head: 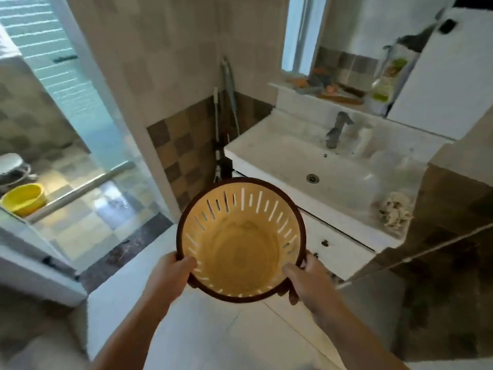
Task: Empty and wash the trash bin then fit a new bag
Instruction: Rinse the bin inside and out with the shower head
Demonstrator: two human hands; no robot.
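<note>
A round trash bin (241, 252) with a dark brown rim and a tan slotted wall hangs in the air in front of me, its mouth facing up. Nothing lies inside it. My left hand (170, 273) grips the rim at the near left, thumb over the inside. At the near right, my right hand (304, 279) grips the rim the same way. The bin is just left of and below the front edge of a white sink (266, 153).
The sink has a dark tap (337, 129), a drain (312, 178) and a clear bag with crumpled paper (394, 212) on its right. A white cabinet (336, 249) sits under it. Mop handles (229, 84) lean in the corner. A yellow basin (24, 198) stands behind the glass door (88, 145).
</note>
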